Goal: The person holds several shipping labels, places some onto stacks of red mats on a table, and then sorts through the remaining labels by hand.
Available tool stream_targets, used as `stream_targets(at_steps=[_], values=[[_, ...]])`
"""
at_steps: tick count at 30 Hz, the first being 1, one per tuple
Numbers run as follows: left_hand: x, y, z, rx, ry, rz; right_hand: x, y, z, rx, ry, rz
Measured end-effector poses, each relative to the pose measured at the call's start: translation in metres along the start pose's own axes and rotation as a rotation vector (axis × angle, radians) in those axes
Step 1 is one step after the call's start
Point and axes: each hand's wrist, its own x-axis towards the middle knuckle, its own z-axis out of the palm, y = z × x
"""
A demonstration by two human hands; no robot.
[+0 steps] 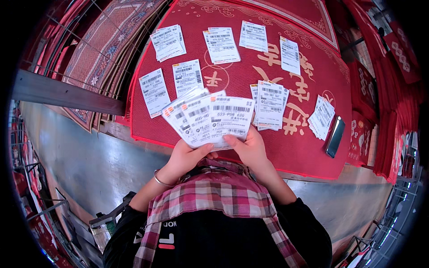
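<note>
A fanned bunch of white shipping labels (pixel 219 116) with barcodes is held up in front of me by both hands. My left hand (pixel 190 154) pinches its lower left part, thumb on top. At the lower right corner my right hand (pixel 250 145) grips the same bunch, its thumb lying across the front label. Just past the bunch, a single label pile (pixel 154 94) lies to the left and another pile (pixel 187 76) sits partly behind it. Close to my right hand is a thicker pile of labels (pixel 271 105). The fingers under the bunch are mostly hidden.
Further label piles lie on the red patterned mat (pixel 241 85): far left (pixel 168 42), far middle (pixel 222 45), and far right (pixel 290 56). A black phone (pixel 335 137) rests by the mat's right edge, beside a fanned pile (pixel 321 117). Stacked rugs (pixel 103 53) stand behind a metal bar (pixel 67 92).
</note>
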Motion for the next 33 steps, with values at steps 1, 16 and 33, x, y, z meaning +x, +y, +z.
stream_targets(at_steps=[1, 16, 33], values=[[-0.002, 0.001, -0.007, 0.015, -0.029, -0.012, 0.003, 0.001, 0.003, -0.104, -0.026, 0.003], [0.008, 0.019, -0.063, 0.088, -0.106, 0.040, 0.045, 0.005, 0.024, -0.894, -0.200, -0.575], [0.037, 0.051, -0.044, 0.016, 0.055, -0.140, 0.072, -0.009, -0.002, -0.228, 0.397, -0.351]])
